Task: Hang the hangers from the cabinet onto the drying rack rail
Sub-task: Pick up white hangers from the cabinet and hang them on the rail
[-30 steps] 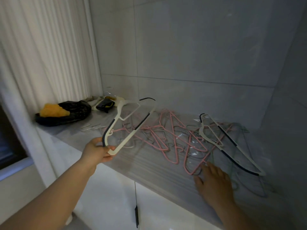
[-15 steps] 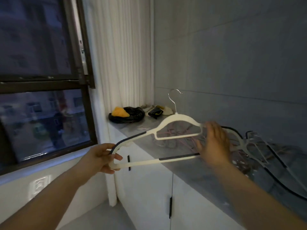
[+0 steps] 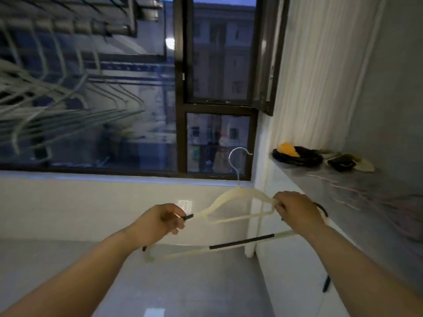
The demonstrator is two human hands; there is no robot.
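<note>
While hanger [image 3: 242,241] is held mid-carry by L hand [image 3: 160,221] & R hand [image 3: 295,211] below rail [image 3: 91,27], hook [image 3: 238,148] prob. must be raised onto it.

no readable text, labels or numbers

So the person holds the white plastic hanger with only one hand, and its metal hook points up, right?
Not quite. The head view shows both hands on the white plastic hanger: the left hand grips one end, the right hand the other. Its metal hook does point up.
</note>
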